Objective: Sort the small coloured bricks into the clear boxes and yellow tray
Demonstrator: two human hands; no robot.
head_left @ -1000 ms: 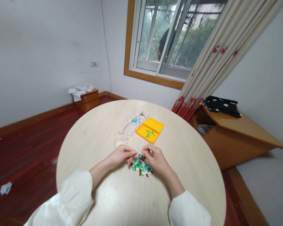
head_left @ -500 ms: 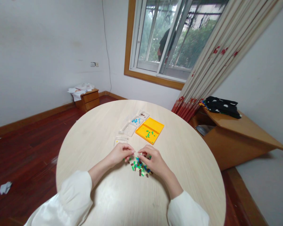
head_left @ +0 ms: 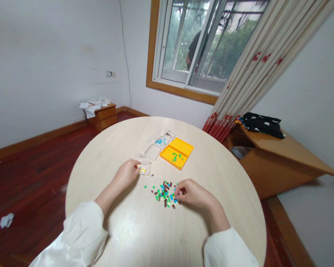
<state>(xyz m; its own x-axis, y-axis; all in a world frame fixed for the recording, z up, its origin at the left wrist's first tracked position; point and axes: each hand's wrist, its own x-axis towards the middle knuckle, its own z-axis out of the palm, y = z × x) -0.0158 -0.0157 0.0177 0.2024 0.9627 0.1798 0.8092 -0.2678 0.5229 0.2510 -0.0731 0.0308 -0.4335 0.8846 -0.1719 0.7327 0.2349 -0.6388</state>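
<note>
A loose pile of small building bricks [head_left: 164, 197], in green, brown, blue and pale colours, lies in the middle of the table. At its right edge my right hand [head_left: 194, 193] has its fingers closed together low over the bricks; what they pinch is too small to make out. My left hand [head_left: 125, 173] is at the left end of a small clear plastic box [head_left: 147, 172], fingertips pinched over it. Whatever is between those fingertips is hidden. A few yellow bricks [head_left: 142, 170] lie inside this box.
Beyond the hands, a yellow tray [head_left: 186, 144] holds several green bricks. To its left a row of clear boxes [head_left: 152, 152] contains blue and brown bricks. The round table [head_left: 139, 237] has its edge all around. A wooden cabinet [head_left: 256, 167] stands at right.
My left hand has moved left and away from the pile to the clear box with yellow bricks. My right hand has shifted right and down to the pile's right edge, uncovering more bricks.
</note>
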